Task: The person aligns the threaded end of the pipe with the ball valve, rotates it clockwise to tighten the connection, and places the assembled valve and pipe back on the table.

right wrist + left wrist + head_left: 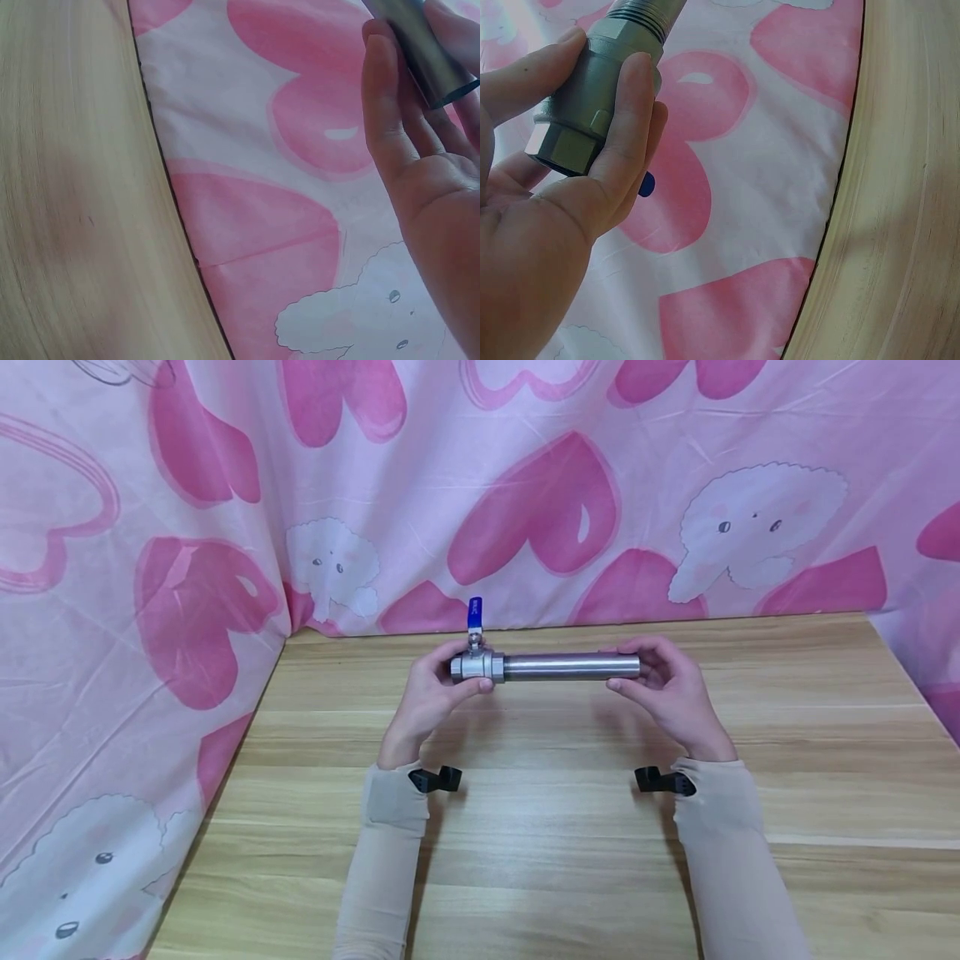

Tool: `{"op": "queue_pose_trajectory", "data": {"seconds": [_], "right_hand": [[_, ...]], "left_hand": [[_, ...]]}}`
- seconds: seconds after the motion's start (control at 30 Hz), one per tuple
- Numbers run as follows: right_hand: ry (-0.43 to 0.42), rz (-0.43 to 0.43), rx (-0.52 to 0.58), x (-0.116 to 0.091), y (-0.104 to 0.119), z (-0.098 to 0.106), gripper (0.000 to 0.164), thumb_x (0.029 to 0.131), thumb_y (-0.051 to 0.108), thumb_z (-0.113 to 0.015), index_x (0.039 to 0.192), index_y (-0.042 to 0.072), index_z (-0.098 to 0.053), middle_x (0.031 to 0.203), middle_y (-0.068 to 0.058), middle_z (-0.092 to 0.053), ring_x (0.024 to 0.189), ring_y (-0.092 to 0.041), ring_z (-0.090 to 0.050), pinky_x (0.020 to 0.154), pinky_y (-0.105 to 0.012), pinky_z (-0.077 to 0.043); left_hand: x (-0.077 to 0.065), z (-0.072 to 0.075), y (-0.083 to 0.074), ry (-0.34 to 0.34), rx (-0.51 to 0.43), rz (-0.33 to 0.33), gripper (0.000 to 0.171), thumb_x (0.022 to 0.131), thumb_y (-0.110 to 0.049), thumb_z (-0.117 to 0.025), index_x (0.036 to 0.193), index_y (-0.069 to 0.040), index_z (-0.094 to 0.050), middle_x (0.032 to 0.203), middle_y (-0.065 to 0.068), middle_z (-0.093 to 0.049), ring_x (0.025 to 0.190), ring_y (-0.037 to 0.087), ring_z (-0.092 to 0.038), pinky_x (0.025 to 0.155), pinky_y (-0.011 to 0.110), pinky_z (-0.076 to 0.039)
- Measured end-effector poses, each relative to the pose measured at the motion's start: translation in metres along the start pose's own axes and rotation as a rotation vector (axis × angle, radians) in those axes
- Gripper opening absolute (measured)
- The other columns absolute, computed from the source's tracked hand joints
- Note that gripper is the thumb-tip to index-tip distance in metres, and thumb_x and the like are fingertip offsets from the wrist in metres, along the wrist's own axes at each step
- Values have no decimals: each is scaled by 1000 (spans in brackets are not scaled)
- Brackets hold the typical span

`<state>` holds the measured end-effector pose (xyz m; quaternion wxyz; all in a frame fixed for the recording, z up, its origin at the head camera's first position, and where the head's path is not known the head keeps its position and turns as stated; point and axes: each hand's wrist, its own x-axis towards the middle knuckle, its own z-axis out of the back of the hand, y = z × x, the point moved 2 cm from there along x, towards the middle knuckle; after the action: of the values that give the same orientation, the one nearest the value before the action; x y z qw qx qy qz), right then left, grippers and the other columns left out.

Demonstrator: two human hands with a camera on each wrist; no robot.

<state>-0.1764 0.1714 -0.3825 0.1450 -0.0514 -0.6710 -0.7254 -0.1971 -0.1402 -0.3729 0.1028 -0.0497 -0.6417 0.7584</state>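
A steel ball valve (474, 666) with a blue lever handle (475, 612) sits on the left end of a straight metal pipe (570, 667). My left hand (432, 697) grips the valve body between thumb and fingers; in the left wrist view the hex end of the valve (568, 146) faces back toward the palm, with pipe threads showing beyond it. With thumb and fingers my right hand (675, 697) holds the pipe near its right end, and the pipe's open end (454, 94) shows in the right wrist view. The joined piece is level above the table, its lever pointing away from me.
A wood-grain table (540, 860) lies under both hands. Pink cloth (420, 485) with hearts and white cartoon animals hangs behind the table and along its left side. Small black wrist mounts (438, 779) stick out inward from the beige sleeves (386, 860).
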Motion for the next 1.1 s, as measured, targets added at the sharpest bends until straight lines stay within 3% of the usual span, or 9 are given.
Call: {"op": "queue_pose_trajectory", "data": {"seconds": [0.57,0.9,1.1], "right_hand": [[-50,-26,-100,0,-2,-1,40,84,1,-72,121,0,-57,113,0,-64,97,-8,-61,87,-12,-50],[-55,-56,-105,1,-2,-2,35,85,6,-72,118,1,-60,100,8,-67,85,-5,-62,75,-13,-52],[-42,-67,-129,1,-4,-1,30,88,9,-69,116,0,-61,90,10,-67,72,-6,-61,65,-16,-53]], "left_hand": [[-1,0,-1,11,1,-6,60,76,-3,-80,131,-14,-58,128,10,-56,106,24,-55,87,28,-53],[-2,-1,-1,10,9,-10,60,76,-4,-80,131,-14,-59,127,10,-57,105,24,-56,86,29,-53],[-1,-2,-3,24,12,-33,61,77,-4,-80,133,-8,-56,127,11,-58,104,25,-56,85,28,-53]]}}
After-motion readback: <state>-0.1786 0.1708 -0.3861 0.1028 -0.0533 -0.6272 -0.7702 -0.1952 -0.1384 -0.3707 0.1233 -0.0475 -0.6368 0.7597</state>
